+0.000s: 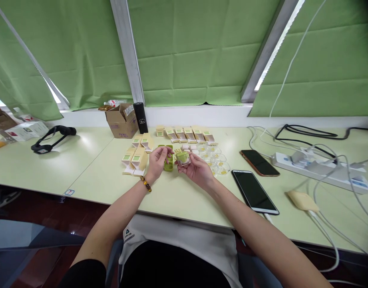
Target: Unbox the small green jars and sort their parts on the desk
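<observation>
My right hand (196,168) is closed around a small clear plastic case (183,158) with something pale green inside, held just above the table. My left hand (157,161) is beside it, fingers curled in a pinch next to small green pieces (168,164) on the table; what it pinches is too small to make out. A beaded bracelet (146,183) circles the left wrist. Several small beige boxes with green labels (136,159) lie left of the hands, and a row of them (184,134) stands behind. Clear empty cases (217,160) sit to the right.
Two phones (254,191) (259,162) lie face up at right, near a power strip (321,168) with tangled cables. A cardboard box (122,121) and black cylinder (140,117) stand at the back. A black headset (52,138) lies at left. Green blinds cover the windows.
</observation>
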`<state>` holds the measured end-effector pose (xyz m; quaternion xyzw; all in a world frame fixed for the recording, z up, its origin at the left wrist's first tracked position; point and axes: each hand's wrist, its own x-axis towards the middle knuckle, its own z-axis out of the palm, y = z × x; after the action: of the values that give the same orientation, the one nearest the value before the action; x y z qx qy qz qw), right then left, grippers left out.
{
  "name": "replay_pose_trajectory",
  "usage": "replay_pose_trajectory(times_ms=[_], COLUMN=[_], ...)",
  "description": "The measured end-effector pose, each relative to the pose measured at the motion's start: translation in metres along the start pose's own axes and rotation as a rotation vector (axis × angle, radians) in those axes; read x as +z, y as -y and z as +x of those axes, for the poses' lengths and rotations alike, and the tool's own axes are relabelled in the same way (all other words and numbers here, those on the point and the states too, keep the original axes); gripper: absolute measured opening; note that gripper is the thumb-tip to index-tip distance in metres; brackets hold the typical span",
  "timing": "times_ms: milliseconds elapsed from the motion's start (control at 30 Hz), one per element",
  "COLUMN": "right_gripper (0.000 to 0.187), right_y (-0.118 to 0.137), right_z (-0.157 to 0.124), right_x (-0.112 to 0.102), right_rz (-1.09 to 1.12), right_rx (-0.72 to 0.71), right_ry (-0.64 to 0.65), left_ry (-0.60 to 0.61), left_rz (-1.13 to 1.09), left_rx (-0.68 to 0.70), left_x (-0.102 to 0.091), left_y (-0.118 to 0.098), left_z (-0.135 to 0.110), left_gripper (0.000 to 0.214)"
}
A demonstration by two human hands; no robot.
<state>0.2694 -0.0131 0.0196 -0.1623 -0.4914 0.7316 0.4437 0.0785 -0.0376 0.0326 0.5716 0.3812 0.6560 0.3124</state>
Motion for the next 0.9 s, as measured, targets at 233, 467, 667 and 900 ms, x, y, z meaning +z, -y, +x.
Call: replay_pose_trajectory(times_ms=[233,467,667,900], right_gripper=[0.044,0.057,0.056,0.05], right_y=[-0.001,-0.012,-0.015,-0.016], right_z=[0.0,0.003,0.002,0.002], right_x=[0.0,-0.005,-0.004,-0.001], right_rz=[-0.02,-0.341,-0.558,-0.749], right_rx=[-0.03,-0.221,-0.305,-0.363], right_ry=[-0.035,-0.111,-0.128,-0.165], left_ry=[0.015,0.038,0.003,-0.011], left_rz=[0.06,0.257,0.254,0.39], left_rx=[-0.006,0.119,0.22,0.355], left_x=[0.003,0.002,0.004,0.006], left_y=[0.008,0.006,0.008,0.004], left_z=[0.0,-0.001,-0.002,-0.006], left_gripper=[0.049,0.035,0.025,0.023])
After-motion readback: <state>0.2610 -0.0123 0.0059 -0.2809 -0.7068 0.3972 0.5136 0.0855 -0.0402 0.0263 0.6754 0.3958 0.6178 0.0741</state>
